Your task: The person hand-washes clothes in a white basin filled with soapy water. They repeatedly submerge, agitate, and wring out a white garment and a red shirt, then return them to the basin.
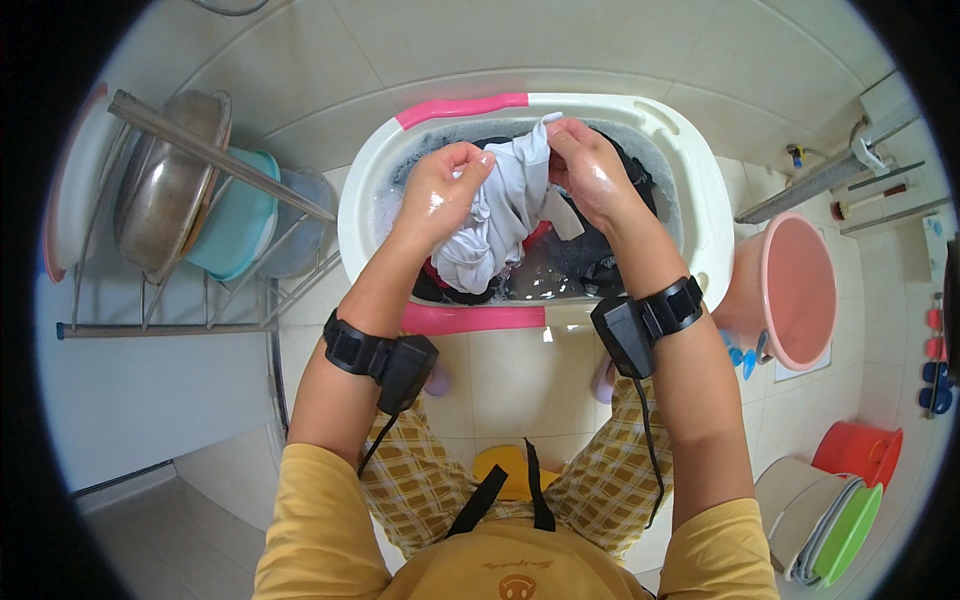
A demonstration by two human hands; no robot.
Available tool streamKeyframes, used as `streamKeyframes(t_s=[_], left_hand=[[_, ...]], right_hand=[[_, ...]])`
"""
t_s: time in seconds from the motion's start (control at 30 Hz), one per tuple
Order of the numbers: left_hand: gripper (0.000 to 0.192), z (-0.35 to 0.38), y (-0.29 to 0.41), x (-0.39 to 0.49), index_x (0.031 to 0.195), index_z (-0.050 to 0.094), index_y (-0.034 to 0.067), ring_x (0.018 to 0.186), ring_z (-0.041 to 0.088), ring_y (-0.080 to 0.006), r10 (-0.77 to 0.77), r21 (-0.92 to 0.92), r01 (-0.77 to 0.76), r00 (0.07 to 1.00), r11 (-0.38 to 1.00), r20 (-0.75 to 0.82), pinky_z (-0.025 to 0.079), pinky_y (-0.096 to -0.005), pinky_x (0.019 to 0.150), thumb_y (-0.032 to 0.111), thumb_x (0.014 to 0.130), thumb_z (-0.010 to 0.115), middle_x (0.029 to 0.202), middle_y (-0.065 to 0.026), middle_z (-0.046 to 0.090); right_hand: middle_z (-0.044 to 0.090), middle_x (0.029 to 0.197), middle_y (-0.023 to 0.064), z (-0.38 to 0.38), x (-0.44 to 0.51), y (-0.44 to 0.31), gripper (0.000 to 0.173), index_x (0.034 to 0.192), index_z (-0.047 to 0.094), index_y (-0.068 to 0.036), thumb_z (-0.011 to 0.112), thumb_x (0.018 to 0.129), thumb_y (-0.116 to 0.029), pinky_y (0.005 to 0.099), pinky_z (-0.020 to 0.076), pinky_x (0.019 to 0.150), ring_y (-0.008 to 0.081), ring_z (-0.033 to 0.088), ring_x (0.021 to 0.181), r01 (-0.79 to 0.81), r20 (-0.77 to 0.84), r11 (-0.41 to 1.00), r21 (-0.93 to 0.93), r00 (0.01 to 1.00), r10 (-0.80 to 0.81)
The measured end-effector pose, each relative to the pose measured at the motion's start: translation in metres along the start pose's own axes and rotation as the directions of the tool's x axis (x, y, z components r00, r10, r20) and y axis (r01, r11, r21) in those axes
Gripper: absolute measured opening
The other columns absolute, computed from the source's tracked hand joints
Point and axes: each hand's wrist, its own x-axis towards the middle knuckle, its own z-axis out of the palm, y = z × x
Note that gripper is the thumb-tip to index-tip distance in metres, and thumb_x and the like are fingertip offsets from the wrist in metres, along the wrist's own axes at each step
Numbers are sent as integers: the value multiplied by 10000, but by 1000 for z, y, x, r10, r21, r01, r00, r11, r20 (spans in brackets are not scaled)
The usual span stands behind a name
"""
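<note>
Both hands hold a wet white garment (pixel 499 214) stretched between them over a white plastic tub (pixel 705 202) with pink edge grips. My left hand (pixel 442 191) pinches the cloth between thumb and fingers on its left side. At its upper right edge, my right hand (pixel 589 169) grips the fabric, with some fingers hidden behind it. The garment's lower folds hang bunched down to the soapy water (pixel 547 270). Dark clothes (pixel 600 274) lie soaking in the tub, and a bit of red cloth (pixel 535 235) shows beside the white fabric.
A metal rack (pixel 225 165) at the left holds a steel basin (pixel 161 187) and a turquoise basin (pixel 236 214). Right of the tub stands a pink bucket (pixel 801 292). A red bucket (pixel 859 454) and a green basin (pixel 847 536) are at the lower right. Tiled wall (pixel 525 37) rises behind the tub.
</note>
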Motion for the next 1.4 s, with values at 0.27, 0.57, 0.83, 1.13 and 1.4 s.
streamKeyframes(t_s=[0.27, 0.57, 0.83, 1.13, 1.4], left_hand=[[274, -2, 6, 0, 733, 566, 26, 502, 458, -166, 97, 301, -76, 994, 951, -55, 381, -286, 515, 298, 762, 572, 548, -89, 513], [223, -3, -8, 4, 748, 563, 45, 523, 492, -227, 179, 274, -174, 984, 946, 8, 392, -315, 523, 263, 779, 531, 586, -118, 526], [203, -4, -1, 0, 749, 579, 29, 590, 543, -297, 125, 378, -110, 992, 919, -16, 412, -340, 543, 225, 753, 523, 655, -153, 563], [174, 2, -14, 5, 734, 536, 13, 621, 534, -163, 190, -6, -191, 978, 982, -82, 400, -270, 572, 173, 791, 499, 659, -67, 561], [174, 28, -5, -7, 862, 553, 51, 666, 487, -57, -366, -600, 509, 861, 617, 354, 390, -204, 609, 218, 825, 521, 754, 14, 538]], right_hand=[[504, 821, -3, 2, 0, 3, 183, 920, 488, -64, 423, 878, -229, 251, 374, 705, 91, 466, 754, 79, -49, 996, -41, 996, -81], [501, 839, -4, -4, 3, 11, 180, 910, 471, -79, 391, 898, -239, 273, 399, 748, 97, 477, 794, 148, -10, 962, -231, 988, -154], [479, 821, 2, -16, 5, 18, 171, 903, 434, -72, 375, 903, -233, 289, 424, 731, 107, 479, 777, 197, 10, 872, -448, 976, -216], [513, 824, 38, -16, 6, 20, 198, 944, 447, -44, 383, 893, -224, 286, 445, 714, 131, 508, 732, 86, -332, 995, -51, 938, -98], [489, 780, 15, -2, 10, 17, 213, 920, 491, -29, 415, 872, -222, 224, 372, 672, 88, 440, 726, 183, -187, 983, 24, 967, -176]])
